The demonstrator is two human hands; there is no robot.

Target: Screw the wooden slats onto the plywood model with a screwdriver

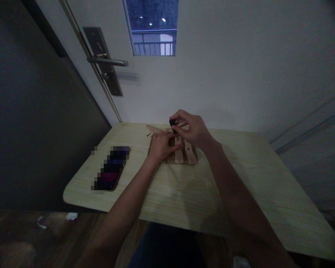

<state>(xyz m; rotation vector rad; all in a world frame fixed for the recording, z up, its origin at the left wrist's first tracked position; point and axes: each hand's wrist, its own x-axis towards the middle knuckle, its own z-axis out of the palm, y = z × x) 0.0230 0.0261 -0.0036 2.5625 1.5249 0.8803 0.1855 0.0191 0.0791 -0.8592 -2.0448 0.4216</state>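
A small wooden assembly of flat slats [184, 154] lies on the pale wooden table [240, 178]. My left hand [160, 146] rests on its left part and presses it down. My right hand [191, 128] hovers just above the slats and pinches a small tool with a black handle [173, 123], held upright with its tip pointing down at the wood. What the tip touches is hidden by my fingers.
A phone [111, 168] lies on the table's left side. A few thin wood bits [152, 130] sit near the far edge. Behind stand a white wall, a door with a metal lever handle [107, 61] at the left, and a small window [153, 28].
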